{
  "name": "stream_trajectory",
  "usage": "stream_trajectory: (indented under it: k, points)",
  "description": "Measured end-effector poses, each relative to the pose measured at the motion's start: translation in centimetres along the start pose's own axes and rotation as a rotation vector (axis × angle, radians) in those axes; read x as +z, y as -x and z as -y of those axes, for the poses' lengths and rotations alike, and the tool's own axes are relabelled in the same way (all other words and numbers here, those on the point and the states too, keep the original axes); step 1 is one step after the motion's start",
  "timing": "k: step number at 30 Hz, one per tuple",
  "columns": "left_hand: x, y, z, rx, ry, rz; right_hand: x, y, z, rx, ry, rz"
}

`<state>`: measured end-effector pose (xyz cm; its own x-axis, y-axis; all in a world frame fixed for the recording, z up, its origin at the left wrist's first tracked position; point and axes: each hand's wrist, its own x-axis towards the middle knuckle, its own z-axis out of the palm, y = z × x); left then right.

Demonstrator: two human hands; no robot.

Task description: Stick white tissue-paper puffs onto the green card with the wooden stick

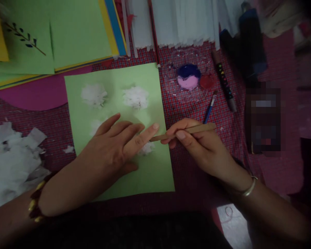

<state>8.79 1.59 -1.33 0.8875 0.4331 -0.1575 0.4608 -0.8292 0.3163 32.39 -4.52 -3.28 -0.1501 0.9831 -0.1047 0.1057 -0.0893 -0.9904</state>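
Observation:
A light green sheet of paper lies in front of me with tufts of crumpled white paper on it. Two tufts, one on the left and one on the right, sit in its upper half. My left hand rests spread over the lower half, fingers apart, partly covering a third tuft and another tuft. At the sheet's right edge, my right hand pinches a tan tapered stick. Its thin tip points left to the tuft beneath my left fingers; whether they touch is unclear.
Shredded white paper is heaped at left. A clear plate with blue, pink and red paint stands behind my right hand, near a blue paintbrush and a dotted black pen. Coloured sheets are stacked at upper left.

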Motion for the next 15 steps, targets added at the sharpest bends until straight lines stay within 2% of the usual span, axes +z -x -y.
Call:
stream_trajectory:
  k: [3,7,11,13,15]
  points:
    - [0.1,0.1,0.2,0.016,-0.005,-0.013,0.1,0.1,-0.1,0.067,-0.082,-0.059]
    - [0.5,0.0,0.8,0.045,-0.011,-0.052,-0.1,0.3,-0.6,0.185,-0.266,-0.273]
    - [0.2,-0.1,0.4,0.028,0.039,-0.014,-0.3,0.6,-0.5,0.162,-0.359,-0.353]
    - [-0.5,0.4,-0.3,0.021,0.081,0.0,-0.1,0.8,-0.2,0.127,-0.347,-0.386]
    - [-1.1,1.5,-1.1,-0.004,0.078,-0.034,-0.1,1.1,0.0,0.083,-0.302,-0.417]
